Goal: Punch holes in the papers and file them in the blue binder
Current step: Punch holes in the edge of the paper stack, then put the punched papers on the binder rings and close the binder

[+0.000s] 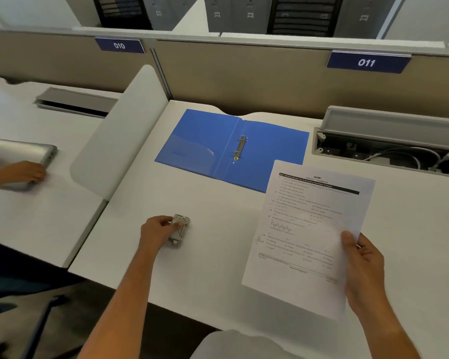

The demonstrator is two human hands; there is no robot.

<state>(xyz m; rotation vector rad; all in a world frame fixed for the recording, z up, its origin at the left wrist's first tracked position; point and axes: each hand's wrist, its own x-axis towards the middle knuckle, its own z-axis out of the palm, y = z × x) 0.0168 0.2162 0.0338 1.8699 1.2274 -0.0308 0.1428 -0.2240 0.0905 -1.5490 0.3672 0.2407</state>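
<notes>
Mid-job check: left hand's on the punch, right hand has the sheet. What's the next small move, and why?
Probably bring the printed sheet across so one edge slides into the hole punch. The right hand holds the sheet raised over the desk, well apart from the punch that the left hand grips. The blue binder lies open, its rings bare, so punching comes first.

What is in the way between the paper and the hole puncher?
Nothing visible. Only bare desk lies between the paper in the right hand and the hole punch under the left hand.
</notes>
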